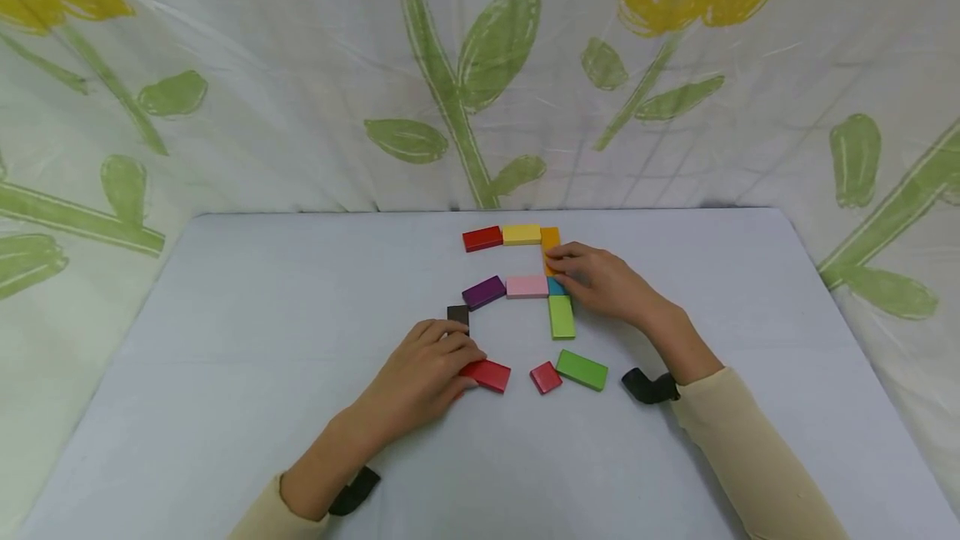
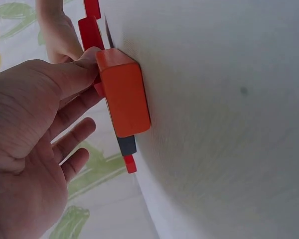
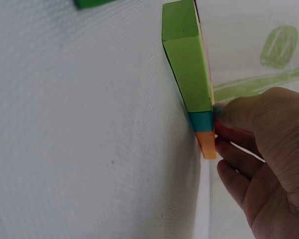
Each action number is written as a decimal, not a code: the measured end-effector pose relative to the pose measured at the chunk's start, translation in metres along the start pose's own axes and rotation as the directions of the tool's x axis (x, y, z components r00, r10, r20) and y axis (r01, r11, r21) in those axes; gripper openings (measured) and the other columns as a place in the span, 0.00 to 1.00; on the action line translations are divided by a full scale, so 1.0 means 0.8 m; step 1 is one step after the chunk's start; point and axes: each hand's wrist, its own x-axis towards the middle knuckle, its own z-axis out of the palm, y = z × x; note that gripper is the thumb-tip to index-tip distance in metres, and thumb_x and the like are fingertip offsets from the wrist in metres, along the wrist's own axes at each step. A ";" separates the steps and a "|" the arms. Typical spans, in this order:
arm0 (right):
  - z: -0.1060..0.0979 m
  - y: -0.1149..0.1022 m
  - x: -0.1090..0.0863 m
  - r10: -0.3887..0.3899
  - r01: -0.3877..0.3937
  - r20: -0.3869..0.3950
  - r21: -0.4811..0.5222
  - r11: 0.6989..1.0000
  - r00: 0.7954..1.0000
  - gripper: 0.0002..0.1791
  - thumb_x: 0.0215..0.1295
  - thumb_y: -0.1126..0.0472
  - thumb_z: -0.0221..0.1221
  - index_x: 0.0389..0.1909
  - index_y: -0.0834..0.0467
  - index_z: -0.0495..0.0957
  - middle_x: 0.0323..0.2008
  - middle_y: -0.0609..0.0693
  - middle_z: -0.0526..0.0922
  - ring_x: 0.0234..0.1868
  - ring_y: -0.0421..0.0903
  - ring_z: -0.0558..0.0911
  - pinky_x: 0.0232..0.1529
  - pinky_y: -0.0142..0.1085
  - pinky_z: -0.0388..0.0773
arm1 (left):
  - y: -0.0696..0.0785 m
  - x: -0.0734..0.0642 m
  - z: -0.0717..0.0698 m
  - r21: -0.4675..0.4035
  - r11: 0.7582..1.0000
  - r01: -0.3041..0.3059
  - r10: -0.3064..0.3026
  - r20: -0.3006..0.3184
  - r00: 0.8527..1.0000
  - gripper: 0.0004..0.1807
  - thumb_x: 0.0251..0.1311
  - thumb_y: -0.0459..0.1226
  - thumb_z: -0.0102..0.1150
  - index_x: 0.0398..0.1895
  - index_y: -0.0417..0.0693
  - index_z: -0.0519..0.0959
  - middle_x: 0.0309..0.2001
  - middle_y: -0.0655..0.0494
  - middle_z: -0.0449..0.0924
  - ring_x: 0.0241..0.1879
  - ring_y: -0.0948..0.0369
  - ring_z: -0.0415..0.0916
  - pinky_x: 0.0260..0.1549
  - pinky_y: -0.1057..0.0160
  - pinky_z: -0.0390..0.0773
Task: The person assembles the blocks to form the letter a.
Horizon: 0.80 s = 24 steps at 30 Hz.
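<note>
My left hand (image 1: pixel 423 369) pinches the left end of a red block (image 1: pixel 489 376) between thumb and fingers. Its other fingers reach over a black block (image 1: pixel 457 317), partly hiding it. In the left wrist view the red block (image 2: pixel 125 97) looks orange-red and lies close on the white surface. My right hand (image 1: pixel 603 280) reaches in from the right with relaxed fingers. Its fingertips touch an orange block (image 1: pixel 551 238), and its thumb rests at a blue block (image 3: pixel 202 121). A light green block (image 1: pixel 562 317) joins the blue one's near end.
A red block (image 1: pixel 482 238) and a yellow block (image 1: pixel 521 234) form the far row. Purple (image 1: pixel 483 292) and pink (image 1: pixel 527 287) blocks lie nearer. A small red block (image 1: pixel 546 377) and a green block (image 1: pixel 582 370) lie at front. A flowered curtain (image 1: pixel 300 90) hangs behind the white table (image 1: pixel 225 340).
</note>
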 end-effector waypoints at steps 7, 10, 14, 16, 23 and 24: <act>0.000 -0.002 0.000 0.003 -0.003 0.001 0.001 1.000 1.000 0.21 0.75 0.63 0.63 0.66 0.64 0.81 0.68 0.58 0.81 0.72 0.58 0.79 0.72 0.55 0.77 | -0.003 0.003 0.000 -0.024 1.000 -0.003 0.003 0.010 1.000 0.17 0.62 0.44 0.76 0.53 0.54 0.88 0.49 0.61 0.89 0.66 0.55 0.76 0.69 0.49 0.75; 0.000 -0.001 0.000 0.002 -0.002 0.001 0.004 1.000 1.000 0.21 0.75 0.63 0.63 0.66 0.64 0.81 0.68 0.58 0.81 0.72 0.58 0.79 0.72 0.55 0.77 | -0.003 0.005 0.000 -0.031 0.999 -0.009 0.009 0.011 1.000 0.16 0.62 0.43 0.76 0.52 0.53 0.88 0.49 0.60 0.89 0.66 0.54 0.76 0.69 0.48 0.75; 0.001 0.000 0.001 0.000 0.000 -0.001 -0.001 1.000 1.000 0.21 0.75 0.64 0.63 0.65 0.64 0.81 0.68 0.58 0.81 0.72 0.59 0.79 0.72 0.55 0.77 | -0.003 0.007 -0.002 -0.045 0.999 0.000 0.001 0.033 0.999 0.16 0.63 0.43 0.76 0.53 0.52 0.88 0.49 0.59 0.89 0.66 0.53 0.77 0.70 0.47 0.75; 0.001 -0.001 0.001 0.003 -0.003 -0.003 -0.002 1.000 1.000 0.20 0.75 0.64 0.63 0.65 0.64 0.81 0.68 0.58 0.82 0.71 0.59 0.79 0.72 0.55 0.77 | -0.003 0.007 -0.003 -0.057 0.998 0.007 -0.004 0.042 0.999 0.16 0.63 0.42 0.75 0.53 0.52 0.88 0.49 0.59 0.89 0.65 0.53 0.78 0.70 0.48 0.76; -0.001 -0.002 -0.001 -0.006 0.006 -0.007 0.003 1.000 1.000 0.20 0.74 0.66 0.63 0.65 0.65 0.81 0.67 0.59 0.82 0.71 0.60 0.79 0.71 0.56 0.78 | -0.003 0.009 -0.003 -0.103 0.994 0.021 -0.015 0.060 0.998 0.16 0.64 0.41 0.74 0.54 0.50 0.88 0.50 0.59 0.88 0.60 0.57 0.79 0.66 0.54 0.80; -0.001 -0.002 -0.001 -0.006 0.006 -0.008 0.005 1.000 1.000 0.21 0.74 0.66 0.63 0.65 0.66 0.81 0.67 0.59 0.82 0.71 0.60 0.79 0.71 0.57 0.78 | -0.003 0.009 -0.004 -0.108 0.994 0.025 -0.019 0.064 0.998 0.16 0.65 0.41 0.74 0.54 0.50 0.88 0.51 0.59 0.88 0.60 0.58 0.79 0.65 0.55 0.81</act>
